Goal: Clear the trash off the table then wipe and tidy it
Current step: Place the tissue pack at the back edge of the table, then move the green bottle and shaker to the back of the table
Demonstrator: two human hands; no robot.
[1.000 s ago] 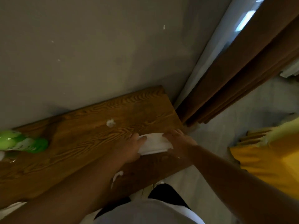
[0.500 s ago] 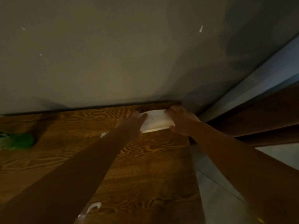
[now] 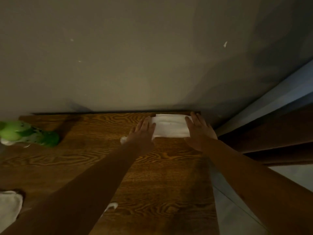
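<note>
A folded white cloth (image 3: 170,125) lies flat on the wooden table (image 3: 160,175) at its far right corner, against the wall. My left hand (image 3: 141,133) rests on the cloth's left edge with fingers stretched flat. My right hand (image 3: 199,131) presses on its right edge, fingers also flat. A small white scrap (image 3: 123,139) lies just left of my left hand. Another white scrap (image 3: 111,206) lies nearer me, partly under my left forearm.
A green and white spray bottle (image 3: 28,134) lies on its side at the far left of the table. A second white cloth (image 3: 9,206) sits at the near left edge. The table's right edge drops to a pale floor (image 3: 237,209); brown curtains (image 3: 271,133) hang to the right.
Both hands have slid the white cloth away from me across the table, from near the front edge to the far right corner by the wall. My view has shifted forward with them.
</note>
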